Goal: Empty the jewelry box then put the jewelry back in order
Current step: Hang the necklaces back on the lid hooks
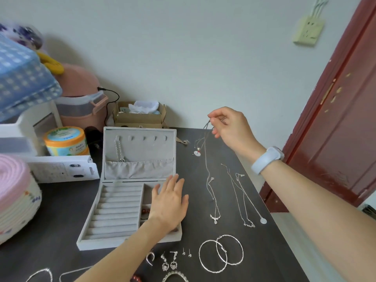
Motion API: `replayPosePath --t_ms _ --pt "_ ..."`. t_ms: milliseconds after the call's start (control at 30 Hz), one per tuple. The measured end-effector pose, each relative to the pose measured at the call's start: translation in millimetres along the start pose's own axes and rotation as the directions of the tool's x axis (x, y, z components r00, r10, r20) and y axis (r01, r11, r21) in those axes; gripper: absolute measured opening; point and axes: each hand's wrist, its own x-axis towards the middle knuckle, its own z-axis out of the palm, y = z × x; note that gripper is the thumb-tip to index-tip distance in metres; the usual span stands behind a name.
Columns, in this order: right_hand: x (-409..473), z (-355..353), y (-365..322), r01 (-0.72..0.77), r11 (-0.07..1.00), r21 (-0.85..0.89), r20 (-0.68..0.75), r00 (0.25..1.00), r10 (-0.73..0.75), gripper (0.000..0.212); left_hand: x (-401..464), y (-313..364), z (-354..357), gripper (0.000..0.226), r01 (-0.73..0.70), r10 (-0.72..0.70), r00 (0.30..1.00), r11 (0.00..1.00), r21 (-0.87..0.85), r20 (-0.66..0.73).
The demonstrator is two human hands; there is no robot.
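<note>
I see the right hand (pixel 230 127) raised over the table (pixel 61 210), pinching a necklace (pixel 206 143) that dangles to the tabletop. The left hand (pixel 168 204) rests flat, fingers relaxed, on the open jewelry box (pixel 114 216), right-side compartments.

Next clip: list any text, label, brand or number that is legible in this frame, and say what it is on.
No text here is legible.
Round orange and green tub: printed characters on its label, too blurred to read.
White flat package beside the jewelry box: small dark print, too small to read.
Pale blue wristband: no marking visible.
</note>
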Motion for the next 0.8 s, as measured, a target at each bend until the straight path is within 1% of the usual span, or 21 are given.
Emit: replayPosePath --t_ms 67,133,167,233,300,333,367,467,500,633,700,800 --pt "10.2 11.1 -18.0 0.003 0.999 0.051 0.001 1.000 -0.003 0.013 6.0 -4.3 -14.9 0.053 0.056 -0.078 0.991 0.981 -0.185 -0.111" --pt "21.0 24.2 -34.5 0.002 0.994 0.112 0.007 1.000 -0.002 0.015 15.0 -12.1 -36.0 0.060 0.077 -0.177 0.966 0.893 -0.443 -0.190" --pt "26.4 30.7 -42.3 0.004 0.990 0.139 0.008 1.000 -0.006 0.015 19.3 -16.6 -48.0 0.066 0.072 -0.217 0.953 0.841 -0.536 -0.213" --pt "36.8 43.7 -56.9 0.010 0.981 0.192 0.006 1.000 -0.011 0.016 28.6 -26.1 -71.9 0.076 0.068 -0.270 0.937 0.764 -0.642 -0.222" --pt "44.7 56.2 -70.3 0.018 0.970 0.244 0.005 1.000 -0.020 0.018 37.0 -35.0 -90.6 0.078 0.069 -0.280 0.938 0.724 -0.686 -0.202" --pt "47.7 62.1 -76.5 0.025 0.964 0.263 0.004 1.000 -0.027 0.019 41.1 -39.3 -97.5 0.075 0.064 -0.277 0.942 0.704 -0.707 -0.191" --pt "50.0 67.6 -82.2 0.032 0.959 0.280 0.004 0.999 -0.034 0.021 44.9 -43.0 -103.5 0.069 0.056 -0.270 0.947 0.675 -0.736 -0.176" --pt "54.8 81.3 -93.6 0.042 0.944 0.328 0.010 0.999 -0.048 0.025 55.6 -50.6 -115.3 0.048 0.030 -0.237 0.964 0.547 -0.837 -0.120" --pt "56.1 84.9 -95.9 0.043 0.941 0.336 0.017 0.999 -0.052 0.025 58.8 -52.2 -117.6 0.042 0.027 -0.235 0.965 0.523 -0.852 -0.113" --pt "61.3 94.9 -99.3 0.037 0.933 0.357 0.035 0.998 -0.053 0.027 72.4 -60.3 -120.1 0.022 0.030 -0.276 0.953 0.497 -0.867 -0.125" --pt "63.3 97.3 -98.1 0.029 0.925 0.378 0.032 0.999 -0.044 0.027 79.9 -65.2 -119.0 0.016 0.035 -0.313 0.941 0.465 -0.885 -0.128" --pt "65.5 100.7 -92.7 0.019 0.918 0.396 0.021 0.999 -0.030 0.024 91.4 -75.6 -116.1 0.011 0.018 -0.372 0.912 0.454 -0.891 -0.171"
